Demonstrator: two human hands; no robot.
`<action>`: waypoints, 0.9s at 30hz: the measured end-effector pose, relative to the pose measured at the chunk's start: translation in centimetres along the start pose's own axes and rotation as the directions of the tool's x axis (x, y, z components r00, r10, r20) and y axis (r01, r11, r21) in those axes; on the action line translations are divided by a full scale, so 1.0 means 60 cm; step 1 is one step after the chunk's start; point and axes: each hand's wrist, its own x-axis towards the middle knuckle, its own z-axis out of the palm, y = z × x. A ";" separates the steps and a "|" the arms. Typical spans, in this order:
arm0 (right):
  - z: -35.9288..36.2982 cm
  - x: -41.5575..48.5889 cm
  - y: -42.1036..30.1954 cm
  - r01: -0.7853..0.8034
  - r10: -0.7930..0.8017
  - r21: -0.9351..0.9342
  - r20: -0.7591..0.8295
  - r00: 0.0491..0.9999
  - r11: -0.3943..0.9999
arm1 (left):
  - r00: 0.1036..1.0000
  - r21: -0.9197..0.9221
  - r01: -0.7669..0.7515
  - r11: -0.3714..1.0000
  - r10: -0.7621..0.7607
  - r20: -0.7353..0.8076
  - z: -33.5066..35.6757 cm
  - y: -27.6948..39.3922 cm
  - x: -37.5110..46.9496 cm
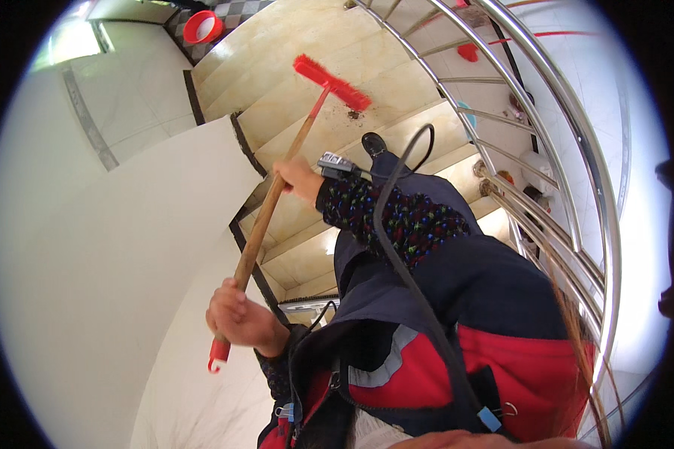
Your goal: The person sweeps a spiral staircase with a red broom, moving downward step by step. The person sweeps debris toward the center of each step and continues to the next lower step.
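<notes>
A push broom with a red bristle head and a long wooden handle slants across the middle of the view. My left hand is closed around the handle's upper end, just above the red hanging hook. Farther down, my right hand wraps the same handle. The bristles are at a pale, marble-like stair tread. Dark dirt lies against the near side of the broom head.
A curved stainless steel railing runs along the right. The white wall bounds the stairs on the left. A red basin stands on checkered flooring at the top. A black cable loops before me; my shoe is on the stairs.
</notes>
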 end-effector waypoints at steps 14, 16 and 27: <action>-0.311 0.213 -0.106 0.149 -0.143 -0.020 -0.423 0.895 0.989 | 0.826 -0.128 0.541 0.831 -0.496 0.269 0.143 -0.288 -0.016; -0.334 0.230 -0.100 0.135 -0.119 0.007 -0.437 0.892 0.991 | 0.817 -0.129 0.526 0.841 -0.457 0.352 0.155 -0.313 -0.017; -0.220 0.146 -0.047 0.067 -0.009 0.383 -0.153 0.988 0.921 | 0.815 0.110 0.213 0.971 -0.238 0.528 0.148 -0.166 0.037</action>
